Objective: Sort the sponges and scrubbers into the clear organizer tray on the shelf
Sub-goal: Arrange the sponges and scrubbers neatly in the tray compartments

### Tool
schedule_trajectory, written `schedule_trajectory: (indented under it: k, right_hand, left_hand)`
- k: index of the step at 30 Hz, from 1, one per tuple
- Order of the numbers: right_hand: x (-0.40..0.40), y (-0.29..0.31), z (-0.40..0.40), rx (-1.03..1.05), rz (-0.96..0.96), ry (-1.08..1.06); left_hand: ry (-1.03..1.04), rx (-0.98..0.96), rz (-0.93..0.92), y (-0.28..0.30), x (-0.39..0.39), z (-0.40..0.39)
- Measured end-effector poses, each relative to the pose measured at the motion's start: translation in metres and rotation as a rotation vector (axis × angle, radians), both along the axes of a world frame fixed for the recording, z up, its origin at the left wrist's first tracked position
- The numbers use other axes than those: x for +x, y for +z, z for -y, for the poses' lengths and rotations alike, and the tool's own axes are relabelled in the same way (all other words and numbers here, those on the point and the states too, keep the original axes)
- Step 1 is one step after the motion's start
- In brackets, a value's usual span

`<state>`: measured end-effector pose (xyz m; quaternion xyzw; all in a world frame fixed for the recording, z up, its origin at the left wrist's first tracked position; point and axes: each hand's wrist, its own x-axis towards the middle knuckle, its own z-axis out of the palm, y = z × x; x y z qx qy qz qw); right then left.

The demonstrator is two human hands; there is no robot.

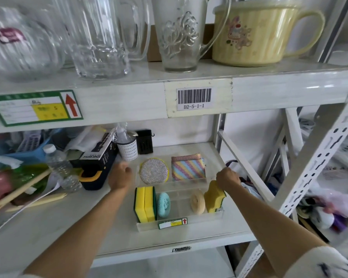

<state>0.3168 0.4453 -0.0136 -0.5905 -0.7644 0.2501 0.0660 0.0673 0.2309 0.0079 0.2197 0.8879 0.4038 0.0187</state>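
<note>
The clear organizer tray [149,224] lies on the lower shelf. Its back row holds a round glittery scrubber [154,171] and a rainbow-striped cloth [188,167]. In the front row stand two yellow-green sponges [145,203], a light blue scrubber ball [163,204] and a beige round scrubber [197,201]. My right hand [227,177] grips the top of another yellow sponge [215,196], which stands at the tray's right end. My left hand [120,175] is closed at the tray's back left corner; whether it grips the rim I cannot tell.
Left of the tray lie a black spray-bottle box [97,155], a water bottle [62,167], a white perforated cup [128,150] and wooden sticks [36,201]. Glass pitchers [100,37] and a yellow plastic mug [255,31] stand on the upper shelf. Metal uprights [317,167] rise at the right.
</note>
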Motion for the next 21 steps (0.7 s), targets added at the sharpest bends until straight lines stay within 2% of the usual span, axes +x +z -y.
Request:
schedule_trajectory:
  k: [3,6,8,15,21]
  right_hand:
    - [0.007,-0.009,0.002,-0.036,0.055,0.106]
    - [0.008,-0.015,0.005,-0.095,-0.022,0.102]
    - [0.005,-0.016,0.006,-0.109,-0.048,0.083]
    - [0.003,-0.012,0.016,-0.075,-0.043,0.058]
    - [0.003,0.000,0.023,-0.066,0.094,0.119]
  left_hand:
    - [0.032,-0.061,0.252,-0.031,-0.006,0.025]
    - [-0.024,0.084,0.542,-0.054,0.006,0.037]
    - [-0.073,0.108,0.645,-0.059,0.017,0.040]
    - [-0.088,0.112,0.628,-0.057,0.029,0.039]
    - [-0.073,0.081,0.576,-0.053,0.030,0.040]
